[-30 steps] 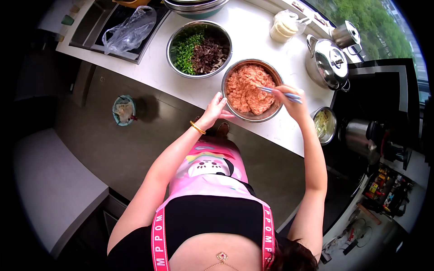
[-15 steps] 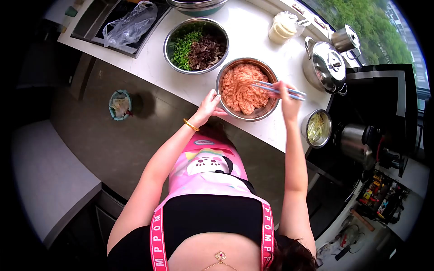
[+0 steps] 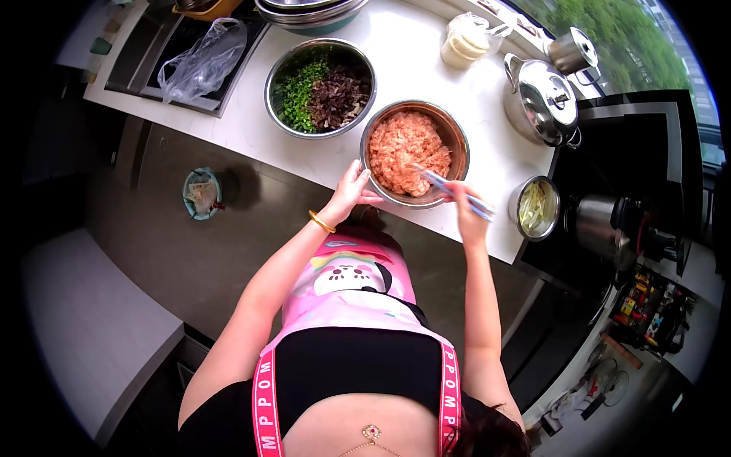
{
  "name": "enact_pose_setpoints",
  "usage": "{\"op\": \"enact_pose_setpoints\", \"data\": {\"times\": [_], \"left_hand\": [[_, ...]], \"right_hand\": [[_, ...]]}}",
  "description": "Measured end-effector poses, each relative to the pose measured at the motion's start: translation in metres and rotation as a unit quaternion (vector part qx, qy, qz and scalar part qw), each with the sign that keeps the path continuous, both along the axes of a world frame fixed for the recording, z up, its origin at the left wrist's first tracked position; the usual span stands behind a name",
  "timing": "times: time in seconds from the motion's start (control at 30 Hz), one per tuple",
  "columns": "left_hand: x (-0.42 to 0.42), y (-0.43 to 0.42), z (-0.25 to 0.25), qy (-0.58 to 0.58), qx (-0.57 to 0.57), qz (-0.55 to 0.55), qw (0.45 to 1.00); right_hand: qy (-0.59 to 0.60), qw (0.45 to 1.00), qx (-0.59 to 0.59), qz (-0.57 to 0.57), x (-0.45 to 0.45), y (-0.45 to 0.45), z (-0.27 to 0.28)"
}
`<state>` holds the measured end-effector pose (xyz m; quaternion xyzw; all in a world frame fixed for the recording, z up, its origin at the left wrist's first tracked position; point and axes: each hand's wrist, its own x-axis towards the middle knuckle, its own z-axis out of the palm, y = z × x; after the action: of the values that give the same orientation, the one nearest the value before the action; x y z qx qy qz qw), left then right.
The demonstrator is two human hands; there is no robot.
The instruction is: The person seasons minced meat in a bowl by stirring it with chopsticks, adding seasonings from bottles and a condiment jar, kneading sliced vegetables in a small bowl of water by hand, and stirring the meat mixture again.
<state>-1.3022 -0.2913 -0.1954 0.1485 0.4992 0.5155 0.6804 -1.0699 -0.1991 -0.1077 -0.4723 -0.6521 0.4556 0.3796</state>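
Observation:
My left hand (image 3: 350, 192) grips the near left side of a steel mixing bowl (image 3: 460, 145), thumb at the rim and fingers underneath. Inside lies a mass of pink minced meat (image 3: 403, 145), heaped toward the left, with bare metal showing on the right. Closed around a pair of light-blue chopsticks (image 3: 436, 180), my right hand (image 3: 469, 217) is over the bowl's near right rim. The chopstick tips are in the meat near the front and are blurred. Just left of this bowl stands a second steel bowl (image 3: 370, 99) with chopped green herbs (image 3: 301, 95) and dark chopped pieces (image 3: 335, 97).
A small bowl of pale green strips (image 3: 537, 207) stands right, by the black cooktop (image 3: 567, 171). Behind it are a lidded pot (image 3: 537, 107) and a bagged tub (image 3: 466, 42). Stacked bowls (image 3: 312, 17) and a plastic bag (image 3: 205, 65) are back left. A bin (image 3: 202, 193) stands below.
My right hand and the chopsticks have moved left and toward me. The meat has shifted, baring more of the bowl's right wall. My left hand keeps its hold; the view has shifted slightly.

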Motion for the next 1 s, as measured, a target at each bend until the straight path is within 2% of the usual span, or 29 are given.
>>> {"op": "enact_pose_setpoints", "data": {"times": [0.03, 0.07, 0.13, 0.2, 0.27, 0.33, 0.37, 0.4, 0.47, 0.5, 0.6, 0.7, 0.73, 0.8, 0.87, 0.93, 1.0], "left_hand": [[0.0, -0.001, -0.001, 0.002, 0.01, 0.005, 1.0], [0.0, -0.001, -0.001, 0.002, 0.01, 0.005, 1.0], [0.0, 0.001, -0.002, 0.0, 0.003, 0.008, 1.0], [-0.001, 0.002, 0.003, -0.004, 0.012, 0.003, 1.0], [-0.001, 0.002, 0.007, -0.009, 0.015, -0.002, 1.0], [-0.004, 0.004, 0.009, -0.007, -0.008, -0.013, 1.0], [-0.003, 0.004, 0.008, -0.009, -0.005, -0.004, 1.0], [-0.005, 0.006, 0.008, -0.007, -0.003, -0.007, 1.0], [-0.005, 0.004, 0.008, -0.02, -0.008, -0.013, 1.0], [-0.008, 0.004, 0.008, -0.017, -0.008, -0.017, 1.0], [-0.008, 0.003, 0.005, -0.018, 0.003, -0.018, 1.0], [-0.007, 0.002, 0.004, -0.017, -0.003, -0.025, 1.0], [-0.007, 0.003, 0.003, -0.021, 0.0, -0.021, 1.0], [-0.007, 0.002, 0.002, -0.028, 0.0, -0.02, 0.999], [-0.004, 0.003, 0.0, -0.03, 0.0, -0.007, 1.0], [-0.004, 0.003, 0.001, -0.024, -0.004, -0.003, 1.0], [-0.006, 0.002, 0.001, -0.024, 0.002, -0.013, 1.0]], "right_hand": [[-0.041, 0.997, 0.057, -0.007, 0.002, 0.004, 0.011], [-0.041, 0.997, 0.057, -0.007, 0.003, 0.008, 0.003], [-0.151, 0.976, 0.154, -0.026, 0.003, 0.011, -0.027], [-0.156, 0.972, 0.173, -0.04, -0.016, -0.003, -0.043], [-0.143, 0.98, 0.132, -0.039, -0.032, -0.017, -0.035], [-0.027, 0.999, 0.037, -0.005, -0.055, -0.042, -0.027], [-0.055, 0.996, 0.063, 0.018, -0.053, -0.04, -0.024], [0.05, 0.997, -0.033, -0.056, -0.049, -0.039, -0.015], [0.066, 0.995, -0.019, -0.079, -0.039, -0.03, -0.012], [0.057, 0.991, -0.004, -0.12, -0.03, -0.008, -0.007], [-0.08, 0.99, 0.09, -0.08, -0.037, 0.032, -0.005], [-0.019, 0.996, 0.091, -0.018, -0.057, 0.039, -0.035], [-0.075, 0.991, 0.104, 0.033, -0.052, 0.03, -0.037], [-0.078, 0.992, 0.045, 0.094, -0.04, 0.014, -0.015], [-0.067, 0.991, -0.054, 0.105, -0.013, -0.003, 0.022], [-0.053, 0.993, -0.049, 0.092, -0.007, -0.004, 0.016], [-0.061, 0.995, -0.074, -0.006, 0.006, -0.004, 0.014]]}}
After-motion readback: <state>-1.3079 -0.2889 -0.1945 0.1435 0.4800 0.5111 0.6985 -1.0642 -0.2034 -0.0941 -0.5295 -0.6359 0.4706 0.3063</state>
